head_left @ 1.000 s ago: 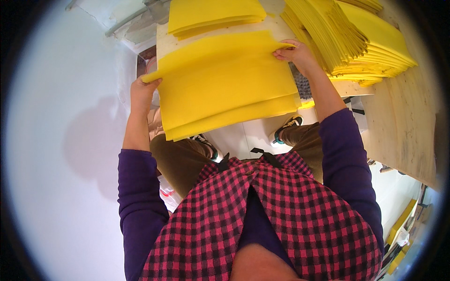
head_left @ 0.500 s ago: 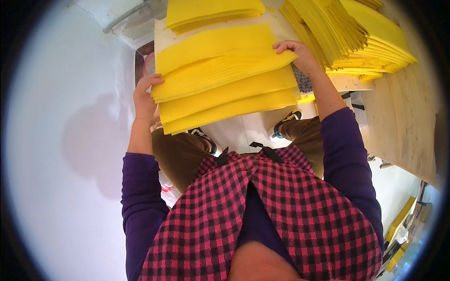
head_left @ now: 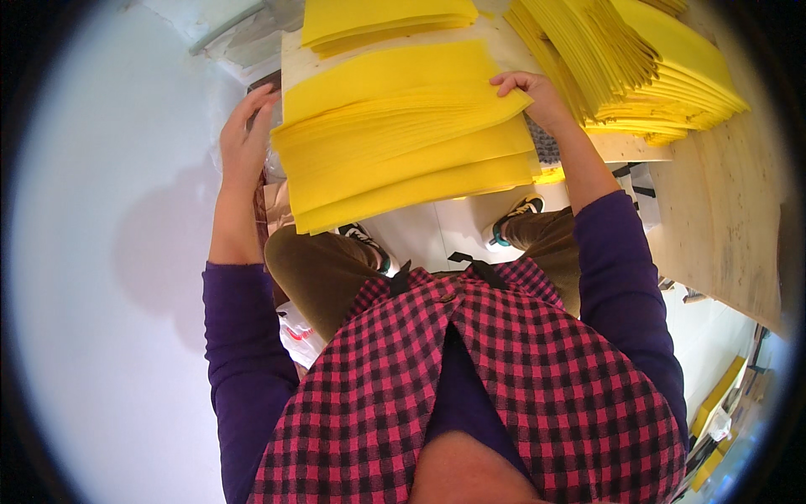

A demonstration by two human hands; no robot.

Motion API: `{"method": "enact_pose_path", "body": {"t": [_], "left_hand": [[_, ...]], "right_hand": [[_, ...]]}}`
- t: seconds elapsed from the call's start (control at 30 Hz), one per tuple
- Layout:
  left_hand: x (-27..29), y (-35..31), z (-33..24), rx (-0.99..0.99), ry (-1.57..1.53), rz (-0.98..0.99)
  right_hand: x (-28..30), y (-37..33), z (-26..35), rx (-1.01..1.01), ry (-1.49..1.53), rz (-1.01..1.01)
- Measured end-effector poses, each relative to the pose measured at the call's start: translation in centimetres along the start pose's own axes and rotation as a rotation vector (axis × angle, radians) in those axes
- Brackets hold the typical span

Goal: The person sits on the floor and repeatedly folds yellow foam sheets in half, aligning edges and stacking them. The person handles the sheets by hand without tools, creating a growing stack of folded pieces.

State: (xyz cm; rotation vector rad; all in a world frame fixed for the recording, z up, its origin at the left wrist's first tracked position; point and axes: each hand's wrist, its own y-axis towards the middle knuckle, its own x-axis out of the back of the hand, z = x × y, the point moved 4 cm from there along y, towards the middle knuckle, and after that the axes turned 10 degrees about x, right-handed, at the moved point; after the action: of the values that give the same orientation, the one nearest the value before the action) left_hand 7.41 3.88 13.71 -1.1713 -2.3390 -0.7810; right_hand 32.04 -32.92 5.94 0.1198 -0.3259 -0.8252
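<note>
A fanned stack of thin yellow sheets (head_left: pixel 403 139) lies in front of me on the pale wooden table, its near edge hanging over my knees. My right hand (head_left: pixel 531 91) pinches the stack's right corner between thumb and fingers. Just off the stack's left edge is my left hand (head_left: pixel 247 139), raised, with its fingers apart and nothing in them. The sheets' near edges are staggered in layers, with the upper ones bunched close together.
A second yellow stack (head_left: pixel 386 23) lies beyond the first. At the right, a large pile of folded yellow sheets (head_left: pixel 621 67) covers the table. A white wall (head_left: pixel 109 252) stands close on my left. A wooden board (head_left: pixel 714 218) extends along the right.
My left hand has let go of the stack's left edge and moved up and to the left, its fingers opening. The right hand stays at the right corner.
</note>
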Motion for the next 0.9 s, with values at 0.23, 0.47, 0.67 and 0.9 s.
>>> {"method": "enact_pose_path", "body": {"t": [0.23, 0.47, 0.67, 0.9], "left_hand": [[-7.8, 1.0, -3.1, -0.185, 0.350, 0.151], [-10.9, -2.1, -2.3, -0.105, 0.517, 0.262], [-11.0, -3.1, -2.2, -0.125, 0.546, 0.245], [-11.1, -3.9, -2.4, -0.151, 0.560, 0.210]], "right_hand": [[-0.2, -0.2, 0.3, 0.034, -0.007, -0.008], [0.1, -1.8, 1.0, 0.042, -0.138, -0.100], [1.2, -3.5, 0.6, -0.032, 0.111, -0.315], [-0.7, -3.3, 0.8, -0.061, 0.236, -0.347]]}}
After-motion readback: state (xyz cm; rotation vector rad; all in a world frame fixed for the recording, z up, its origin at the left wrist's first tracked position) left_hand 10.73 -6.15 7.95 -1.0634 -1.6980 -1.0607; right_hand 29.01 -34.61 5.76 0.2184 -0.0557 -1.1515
